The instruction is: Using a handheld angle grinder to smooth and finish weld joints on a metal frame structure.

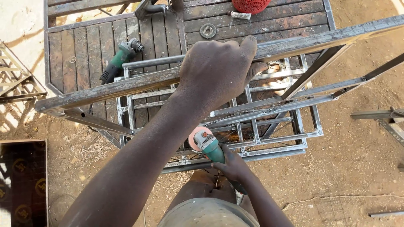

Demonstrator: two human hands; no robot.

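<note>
My left hand (216,69) grips the top rail of a welded steel tube frame (105,90) that stands on sandy ground. My right hand (232,166) holds a green angle grinder (208,145) low down, its pinkish disc against a lower bar of the frame, with a few sparks showing beside it. My forearm crosses the middle of the view and hides part of the frame's lower bars. My knee and shorts show at the bottom.
A second green angle grinder (120,59) lies on a dark wooden pallet platform (84,46) behind the frame. A grinding disc (208,30) and a red mesh object (250,5) rest there too. Metal bars (378,114) lie right; a dark patterned panel (23,180) lies left.
</note>
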